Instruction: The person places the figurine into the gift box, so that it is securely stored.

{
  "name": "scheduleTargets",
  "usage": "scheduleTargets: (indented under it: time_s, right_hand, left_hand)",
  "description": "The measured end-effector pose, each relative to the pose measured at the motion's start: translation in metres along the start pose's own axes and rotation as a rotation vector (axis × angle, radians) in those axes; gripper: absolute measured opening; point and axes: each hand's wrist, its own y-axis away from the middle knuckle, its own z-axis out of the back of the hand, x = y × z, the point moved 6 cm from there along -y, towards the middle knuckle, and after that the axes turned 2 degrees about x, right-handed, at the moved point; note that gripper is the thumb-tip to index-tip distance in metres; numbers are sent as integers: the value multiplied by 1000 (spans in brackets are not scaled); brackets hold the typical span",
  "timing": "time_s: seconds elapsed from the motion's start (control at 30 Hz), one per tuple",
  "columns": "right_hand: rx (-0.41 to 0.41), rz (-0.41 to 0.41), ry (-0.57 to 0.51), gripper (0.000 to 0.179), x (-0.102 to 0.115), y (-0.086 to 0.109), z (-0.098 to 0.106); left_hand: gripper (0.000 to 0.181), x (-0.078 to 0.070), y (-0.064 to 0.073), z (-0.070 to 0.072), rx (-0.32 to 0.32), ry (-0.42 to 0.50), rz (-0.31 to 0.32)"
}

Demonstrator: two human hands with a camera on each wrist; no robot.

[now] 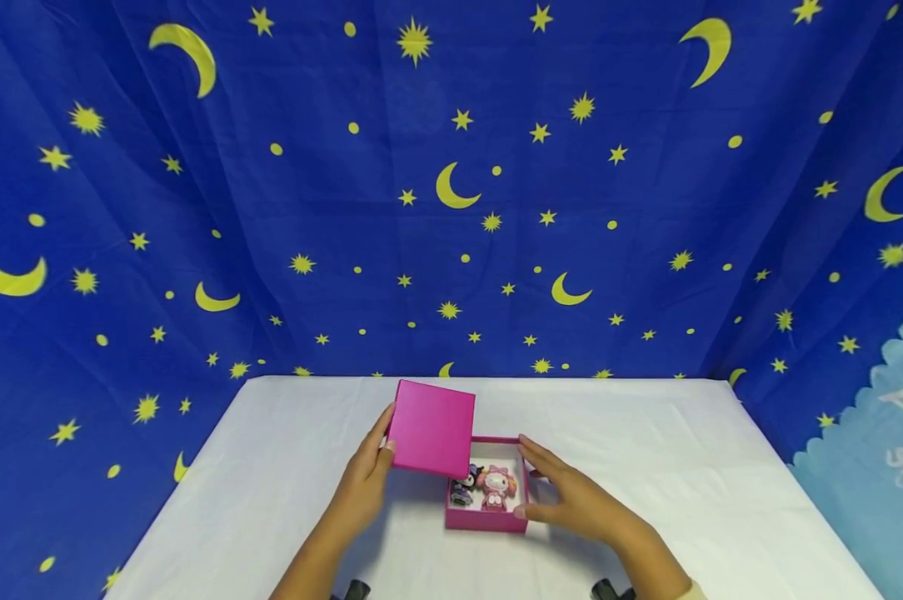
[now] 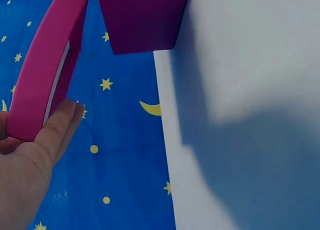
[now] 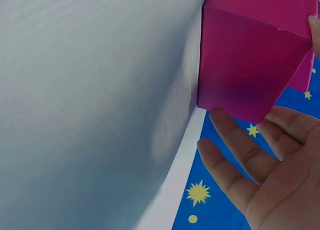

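My left hand [image 1: 366, 477] holds a square pink box lid [image 1: 432, 427] by its left edge, thumb on the near side and fingers behind. In the left wrist view the lid [image 2: 42, 69] is tilted, its pale inner edge showing. Raised over the white table, it overlaps the left back corner of the pink box [image 1: 485, 520]. My right hand [image 1: 575, 498] spans the box's right side, thumb at the front corner and a fingertip at the back one; its other fingers are spread. Inside lie a pink-and-white figurine [image 1: 496, 487] and a dark figurine [image 1: 463, 487], partly hidden by the lid.
A white cloth covers the table [image 1: 691, 467]. Behind and beside it hangs a blue curtain [image 1: 511, 250] with yellow moons and stars. A light-blue panel with white letters [image 1: 871, 467] stands on the right. Two small black objects show at the bottom edge of the head view.
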Motion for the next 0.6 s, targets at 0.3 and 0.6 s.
scheduleTargets:
  time_s: [0.3, 0.6]
  right_hand:
    - [-1, -14, -2, 98, -1, -1, 0]
    - [3, -25, -10, 97, -1, -1, -1]
  left_hand:
    - [53, 6, 3, -14, 44, -2, 46]
    - [52, 11, 5, -30, 110, 22, 70]
